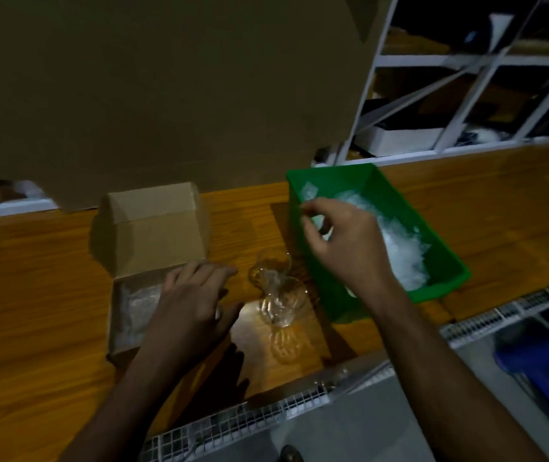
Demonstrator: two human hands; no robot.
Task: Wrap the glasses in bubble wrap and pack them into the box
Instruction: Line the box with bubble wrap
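A small cardboard box (126, 341) stands open on the wooden table, flap up, with a bubble-wrapped bundle (138, 308) inside. My left hand (189, 301) hovers over the box's right edge, fingers relaxed and spread. Two clear ribbed glasses (278, 295) stand between the box and a green bin (446, 261). The bin holds loose bubble wrap (396, 245). My right hand (343, 238) reaches over the bin's near left wall with thumb and fingers curled towards a piece of wrap; contact is unclear.
A large cardboard sheet (166, 95) leans behind the box. White shelving (466, 95) stands at the back right. A white wire grid (266, 415) runs along the table's near edge. A blue object (543, 365) sits at the lower right.
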